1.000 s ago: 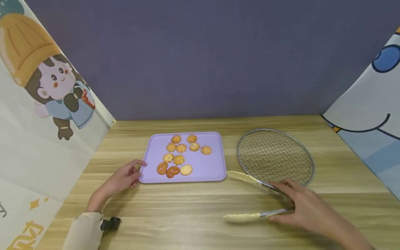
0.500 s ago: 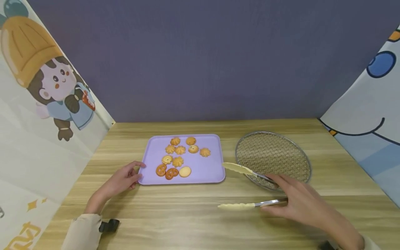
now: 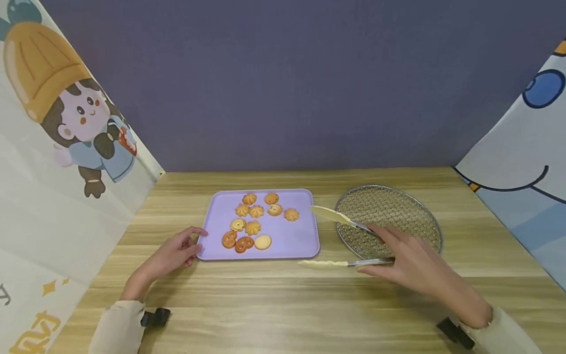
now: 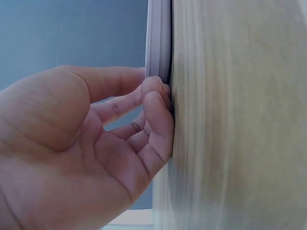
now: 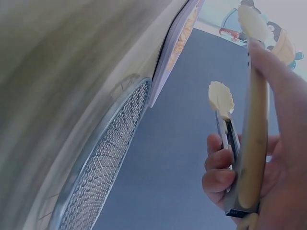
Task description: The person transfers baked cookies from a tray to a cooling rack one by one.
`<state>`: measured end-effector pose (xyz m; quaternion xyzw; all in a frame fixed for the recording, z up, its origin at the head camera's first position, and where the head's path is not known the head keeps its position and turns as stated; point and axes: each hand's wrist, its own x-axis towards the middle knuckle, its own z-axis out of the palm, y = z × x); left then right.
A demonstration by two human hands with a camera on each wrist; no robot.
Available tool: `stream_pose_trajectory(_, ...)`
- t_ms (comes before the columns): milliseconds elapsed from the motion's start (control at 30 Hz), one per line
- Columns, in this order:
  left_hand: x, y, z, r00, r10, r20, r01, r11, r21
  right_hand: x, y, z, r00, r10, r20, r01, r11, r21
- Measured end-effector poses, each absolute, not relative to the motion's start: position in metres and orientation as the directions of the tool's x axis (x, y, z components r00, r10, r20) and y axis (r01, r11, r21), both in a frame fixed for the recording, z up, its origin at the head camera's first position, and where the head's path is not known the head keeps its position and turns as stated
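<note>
My left hand (image 3: 172,253) holds the left rim of a lilac tray (image 3: 292,243), thumb and fingertips at its edge in the left wrist view. On the tray lie several cookies (image 3: 253,227), mostly flower-shaped, with a plain round cookie (image 3: 263,242) and two small pretzels (image 3: 244,244) near the front. My right hand (image 3: 415,260) grips metal tongs (image 5: 254,143) with cream scalloped tips, spread wide apart with nothing between them. The upper tip overlaps the tray's right edge in the head view; the lower one is near its front right corner.
A round wire mesh rack (image 3: 384,206) lies on the wooden table (image 3: 265,309) right of the tray, partly behind the right hand and tongs. A dark wall (image 3: 300,88) stands behind, with printed cloth panels (image 3: 26,196) at both sides.
My right hand has moved up and left with the tongs, farther over the rack and toward the tray. The tongs stay spread. My left hand and the cookies keep their places.
</note>
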<state>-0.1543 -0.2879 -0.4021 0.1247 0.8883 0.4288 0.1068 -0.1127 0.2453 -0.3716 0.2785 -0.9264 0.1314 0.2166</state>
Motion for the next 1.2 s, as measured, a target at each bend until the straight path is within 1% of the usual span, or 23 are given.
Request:
stream_pose_trajectory(100,-0.154,-0.288,-0.402,-0.945,0.312,-0.093,0.119,0.595,0.795,-0.119,0.242,-0.37,-0.743,-0.464,0.483,-0.577,0.809,-0.112)
stream_pose_trajectory(267,-0.154,-0.286,-0.402,-0.946,0.309,-0.097,0.109,0.586,0.803,-0.126,0.237,-0.371,-0.777,-0.447,0.442,-0.536,0.839,-0.093)
stream_pose_trajectory(467,-0.154,-0.285,-0.404,-0.945,0.316,-0.087,0.12,0.581,0.805,-0.134,0.231,-0.368,-0.745,-0.473,0.471,-0.556,0.83,-0.047)
stream_pose_trajectory(533,-0.154,-0.285,-0.404,-0.947,0.307,-0.091,0.111,0.584,0.804,-0.137,0.227,-0.366,-0.757,-0.467,0.458,-0.546,0.837,-0.049)
stream_pose_trajectory(700,-0.154,-0.287,-0.403,-0.95,0.297,-0.098,0.102,0.59,0.801,-0.149,0.217,-0.356,-0.823,-0.43,0.371,-0.495,0.863,-0.099)
stream_pose_trajectory(800,-0.154,-0.286,-0.403,-0.949,0.3,-0.099,0.102,0.588,0.802,-0.158,0.212,-0.352,-0.841,-0.432,0.326,-0.485,0.868,-0.101)
stream_pose_trajectory(933,-0.154,-0.286,-0.405,-0.949,0.298,-0.1,0.1,0.587,0.803,-0.168,0.203,-0.352,-0.839,-0.45,0.306,-0.499,0.861,-0.101)
stream_pose_trajectory(1033,-0.154,-0.285,-0.404,-0.952,0.293,-0.093,0.102,0.588,0.802,-0.173,0.196,-0.354,-0.832,-0.456,0.316,-0.508,0.855,-0.103)
stream_pose_trajectory(1200,-0.153,-0.286,-0.404,-0.958,0.279,-0.071,0.119,0.608,0.785,-0.178,0.187,-0.359,-0.83,-0.463,0.312,-0.508,0.858,-0.079)
